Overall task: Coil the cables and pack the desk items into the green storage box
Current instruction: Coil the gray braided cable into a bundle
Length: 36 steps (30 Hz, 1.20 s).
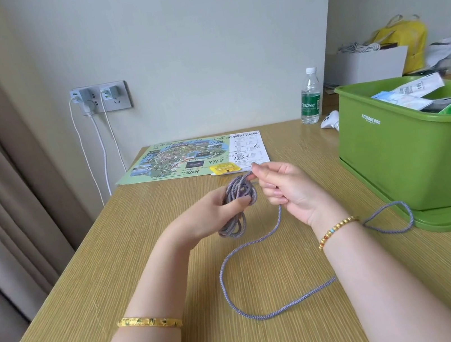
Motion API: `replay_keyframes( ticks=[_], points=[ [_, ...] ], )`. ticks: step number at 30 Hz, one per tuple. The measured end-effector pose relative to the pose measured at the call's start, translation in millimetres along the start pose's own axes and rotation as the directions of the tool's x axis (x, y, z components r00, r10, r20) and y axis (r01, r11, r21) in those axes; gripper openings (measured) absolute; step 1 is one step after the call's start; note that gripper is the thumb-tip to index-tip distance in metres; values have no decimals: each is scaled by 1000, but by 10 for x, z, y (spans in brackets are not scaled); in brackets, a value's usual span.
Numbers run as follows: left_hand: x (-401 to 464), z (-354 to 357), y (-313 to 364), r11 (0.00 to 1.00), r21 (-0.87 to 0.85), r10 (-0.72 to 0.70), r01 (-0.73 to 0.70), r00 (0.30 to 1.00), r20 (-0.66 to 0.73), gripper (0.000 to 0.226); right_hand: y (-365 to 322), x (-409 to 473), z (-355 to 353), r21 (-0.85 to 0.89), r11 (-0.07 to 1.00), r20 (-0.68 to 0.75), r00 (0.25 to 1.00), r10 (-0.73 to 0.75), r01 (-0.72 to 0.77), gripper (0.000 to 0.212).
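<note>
Hands meet over the middle of the wooden desk (88,281), just left of the green storage box (400,161). The left hand (213,214) grips a bundle of loops of the grey-purple braided cable (236,198), thumb across the front of the coil and fingers behind it, so the loops hang down below the palm. The right hand (283,188), between the coil and the box, pinches the cable at the top of the bundle with thumb and forefinger, its other fingers curled in.

From under the right hand the loose length of cable drops to the desk, sweeps toward the person in a wide curve, passes behind the right forearm and comes out as a loop lying against the box's green lid, which sits under the box.

Inside the box lie paper packets and a green pouch. Beyond the hands, farther from the box, a colourful map sheet (178,159) lies flat with a white printed slip (248,146) and a small yellow sachet (222,168) on its near edge. A water bottle (310,98) stands behind the box's left corner, with a white object (330,120) beside it.
</note>
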State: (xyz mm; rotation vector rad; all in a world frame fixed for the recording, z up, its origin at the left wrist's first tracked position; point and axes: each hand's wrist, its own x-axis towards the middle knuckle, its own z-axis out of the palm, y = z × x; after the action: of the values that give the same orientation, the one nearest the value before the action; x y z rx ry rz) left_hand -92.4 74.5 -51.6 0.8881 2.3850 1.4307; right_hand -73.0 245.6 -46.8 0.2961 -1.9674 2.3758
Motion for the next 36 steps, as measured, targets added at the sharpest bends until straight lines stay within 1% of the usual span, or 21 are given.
replay_keyframes(
  ticks=[2,4,6,8,11,13,15,17,20,23,25,26,29,31,33,35,36],
  points=[
    [14,24,0,997,79,-9,8,1000,15,20,7,-2,13,-44,999,-19,1000,-6,5,20],
    [24,37,-10,995,99,-22,20,1000,17,27,15,3,32,-79,997,-42,999,-18,14,19],
    [27,47,12,997,72,-15,16,1000,-19,30,19,14,38,-96,995,-98,995,-34,25,19],
    [42,65,30,1000,26,8,-6,998,-68,27,18,27,29,-100,994,-165,985,-47,30,19],
    [62,78,10,1000,16,10,-8,991,-131,22,20,40,12,-57,998,-198,979,-51,41,15],
    [72,54,-12,998,-58,2,-13,980,-199,25,16,42,-1,3,999,-202,979,-34,36,12],
    [78,-4,-30,979,-204,-42,-28,943,-330,27,11,41,-13,60,998,-200,980,1,11,10],
    [100,-57,-52,940,-340,-123,-33,897,-425,28,11,36,-16,81,996,-176,983,44,-30,11],
    [130,-75,-64,860,-508,-215,-46,870,-443,35,24,21,-3,51,995,-109,990,94,-89,13],
    [158,-76,-50,743,-654,-251,-142,847,-469,36,48,5,38,13,988,-48,987,154,-154,16],
    [150,-74,-27,645,-739,-260,-194,854,-451,41,78,-10,93,-29,975,31,975,221,-221,20],
    [152,-68,-32,615,-760,-256,-211,858,-445,41,100,-16,129,-57,966,77,963,258,-254,23],
    [159,-26,-13,573,-786,-244,-231,868,-433,36,168,-21,216,-133,935,157,925,346,-328,27],
    [174,0,-3,584,-776,-254,-238,855,-453,33,192,-21,233,-198,916,171,907,384,-350,29],
    [193,10,-16,621,-749,-302,-232,811,-501,29,202,-23,232,-251,897,189,890,415,-365,30],
    [206,-3,-43,693,-694,-343,-192,759,-553,29,211,-30,226,-300,881,204,877,435,-366,29],
    [210,-18,-57,735,-658,-353,-162,737,-576,32,215,-34,225,-331,871,211,871,444,-363,27]
  ],
)
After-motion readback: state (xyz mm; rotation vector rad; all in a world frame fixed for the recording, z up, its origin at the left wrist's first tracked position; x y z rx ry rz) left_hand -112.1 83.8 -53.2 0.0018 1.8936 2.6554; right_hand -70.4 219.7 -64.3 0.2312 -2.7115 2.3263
